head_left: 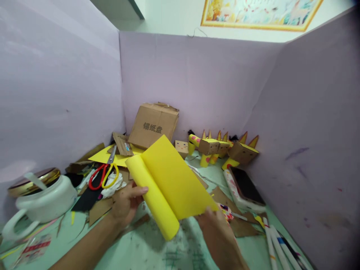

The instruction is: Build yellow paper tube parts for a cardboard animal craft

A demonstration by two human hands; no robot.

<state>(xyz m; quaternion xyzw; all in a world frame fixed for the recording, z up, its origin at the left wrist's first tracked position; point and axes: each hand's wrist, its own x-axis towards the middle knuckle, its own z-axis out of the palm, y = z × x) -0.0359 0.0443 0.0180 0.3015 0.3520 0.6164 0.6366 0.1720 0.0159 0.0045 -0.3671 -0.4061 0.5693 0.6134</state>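
Observation:
A sheet of yellow paper, partly curled into a roll along its left side, is held up above the table between both hands. My left hand is closed on the rolled part, its thumb resting on top and the other fingers hidden beneath. At the sheet's lower right corner, my right hand grips the edge; its fingers are blurred and partly behind the paper. Left of the roll lie scissors with one red and one yellow handle, on black and brown scraps.
Purple panels enclose the table on three sides. A cardboard box leans at the back, beside yellow cardboard animal figures. A white mug stands left; a phone and several markers lie right.

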